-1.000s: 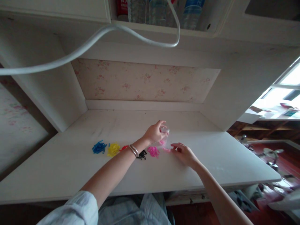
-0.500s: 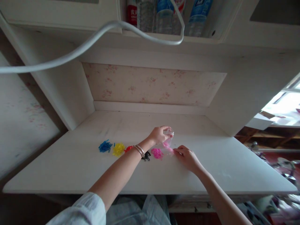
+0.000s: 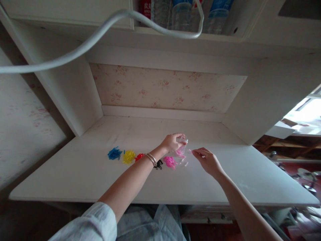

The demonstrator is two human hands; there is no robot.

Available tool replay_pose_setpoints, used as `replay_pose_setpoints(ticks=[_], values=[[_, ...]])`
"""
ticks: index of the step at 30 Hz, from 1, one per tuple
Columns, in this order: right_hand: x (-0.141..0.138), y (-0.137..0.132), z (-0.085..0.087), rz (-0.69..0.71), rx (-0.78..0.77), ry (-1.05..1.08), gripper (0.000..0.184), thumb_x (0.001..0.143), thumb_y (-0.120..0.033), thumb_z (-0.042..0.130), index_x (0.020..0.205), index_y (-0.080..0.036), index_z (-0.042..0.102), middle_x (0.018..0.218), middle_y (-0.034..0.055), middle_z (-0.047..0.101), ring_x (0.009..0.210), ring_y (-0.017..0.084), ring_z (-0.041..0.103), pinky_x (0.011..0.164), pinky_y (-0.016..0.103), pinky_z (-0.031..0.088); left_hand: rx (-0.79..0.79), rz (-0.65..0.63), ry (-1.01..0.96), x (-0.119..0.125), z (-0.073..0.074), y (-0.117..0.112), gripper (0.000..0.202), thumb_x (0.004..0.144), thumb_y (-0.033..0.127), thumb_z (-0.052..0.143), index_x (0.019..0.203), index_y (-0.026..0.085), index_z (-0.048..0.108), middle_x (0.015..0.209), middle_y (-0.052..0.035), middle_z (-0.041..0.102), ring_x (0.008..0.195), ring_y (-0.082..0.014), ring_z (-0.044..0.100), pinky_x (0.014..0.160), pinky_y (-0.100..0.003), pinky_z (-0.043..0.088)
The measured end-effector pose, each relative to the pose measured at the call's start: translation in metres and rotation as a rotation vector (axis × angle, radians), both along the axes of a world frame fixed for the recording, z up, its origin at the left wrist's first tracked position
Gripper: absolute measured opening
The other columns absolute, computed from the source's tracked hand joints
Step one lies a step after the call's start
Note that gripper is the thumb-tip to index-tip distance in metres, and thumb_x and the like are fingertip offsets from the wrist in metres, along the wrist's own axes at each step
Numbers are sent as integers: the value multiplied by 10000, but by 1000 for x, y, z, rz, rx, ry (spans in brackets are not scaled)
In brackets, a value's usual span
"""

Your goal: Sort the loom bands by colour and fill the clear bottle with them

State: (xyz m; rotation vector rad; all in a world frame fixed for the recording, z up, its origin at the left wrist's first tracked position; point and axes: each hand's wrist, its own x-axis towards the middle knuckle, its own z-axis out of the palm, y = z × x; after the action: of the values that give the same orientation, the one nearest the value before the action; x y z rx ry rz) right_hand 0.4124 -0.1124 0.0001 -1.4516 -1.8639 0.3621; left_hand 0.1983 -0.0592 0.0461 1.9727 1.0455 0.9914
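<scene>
My left hand [image 3: 174, 142] is closed round a small clear plastic container [image 3: 181, 150] with pink pieces in its lower part, held tilted over the desk. Just to the right, my right hand [image 3: 207, 162] pinches a tiny pale piece [image 3: 190, 151], too small to name. Below the container lie a few loose pale pink and whitish pieces [image 3: 184, 163]. Small heaps of short strips run leftward from there: pink [image 3: 170, 162], black [image 3: 158, 164], red [image 3: 139, 156], yellow [image 3: 128, 156] and blue [image 3: 114, 153]. My left forearm partly hides the red and black heaps.
A white desk [image 3: 75, 174] sits in a recess with side panels and a flowered back wall. Overhead, a thick white cable [image 3: 87, 42] crosses the view below a shelf with several bottles [image 3: 182, 16]. Clutter stands beyond the right edge.
My right hand has lifted from the desk and moved slightly up and right, now with a tiny pale piece in its fingertips. The left hand still holds the container. The view has shifted slightly.
</scene>
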Motion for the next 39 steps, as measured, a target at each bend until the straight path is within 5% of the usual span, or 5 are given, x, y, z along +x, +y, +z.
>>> replay_pose_setpoints(ticks=[12,18,24,29,39], values=[[-9,4,-11,28,-31,71,269,808,-434,549,810,-225,718,852,39,630,690,147,567,656,275,443,17,11,28,-1,3,-2,397,722,401,664,1081,233,640,1136,-36,651,1071,-187,586,940,-290,434],[-17,7,22,-158,166,214,287,805,-442,556,803,-190,693,874,47,618,611,117,527,579,256,428,-1,-5,25,0,2,-2,413,732,399,647,1105,224,623,1160,-39,639,1076,-183,581,924,-277,439],[-37,15,64,-88,306,98,289,826,-422,528,802,-187,695,870,56,609,600,110,524,564,245,431,52,-27,70,-2,1,1,477,747,404,621,1178,203,582,1184,-52,625,1084,-182,575,933,-270,429],[-44,23,65,-47,289,-53,277,825,-401,526,801,-203,719,871,50,618,564,99,515,576,254,438,111,-47,117,-2,2,3,437,768,409,599,1159,214,593,1174,-33,631,1074,-172,578,947,-270,420],[-37,23,63,-60,291,-14,262,821,-383,537,824,-204,727,871,46,633,589,105,540,598,252,447,88,-55,99,-3,1,3,452,764,414,601,1167,211,593,1197,-33,619,1102,-174,564,964,-263,405]])
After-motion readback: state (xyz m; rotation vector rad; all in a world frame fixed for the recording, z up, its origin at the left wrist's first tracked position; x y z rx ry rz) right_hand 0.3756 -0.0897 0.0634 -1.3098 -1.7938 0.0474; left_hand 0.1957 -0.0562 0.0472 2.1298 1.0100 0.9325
